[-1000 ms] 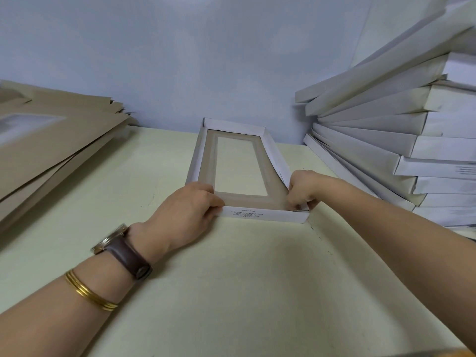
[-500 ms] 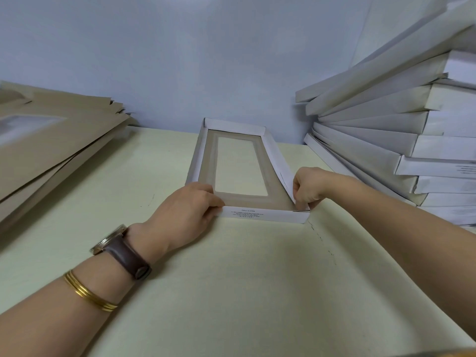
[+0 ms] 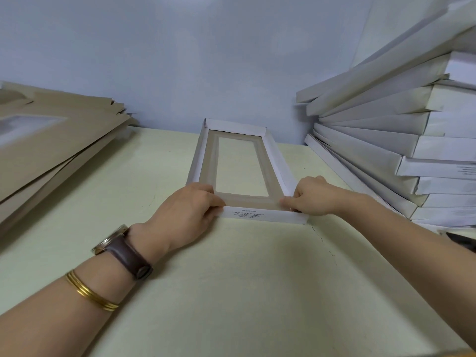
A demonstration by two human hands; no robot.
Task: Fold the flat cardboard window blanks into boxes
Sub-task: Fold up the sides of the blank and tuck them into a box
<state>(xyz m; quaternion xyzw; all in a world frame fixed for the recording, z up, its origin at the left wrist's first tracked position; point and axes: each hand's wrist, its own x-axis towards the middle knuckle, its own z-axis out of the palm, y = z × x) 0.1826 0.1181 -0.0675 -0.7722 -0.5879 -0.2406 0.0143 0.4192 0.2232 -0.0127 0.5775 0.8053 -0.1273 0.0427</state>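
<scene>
Gripping box: left hand, right hand

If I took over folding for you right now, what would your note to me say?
Hands: the left hand grips the near left corner of the box; the right hand pinches its near right corner.
Things: the box sits on the table with all four walls up. The blanks are stacked on the left and the finished boxes are piled on the right.
Done: this box looks almost formed.
Left: probably firm up the near corners, add the box to the pile, then fold the remaining blanks.
</scene>
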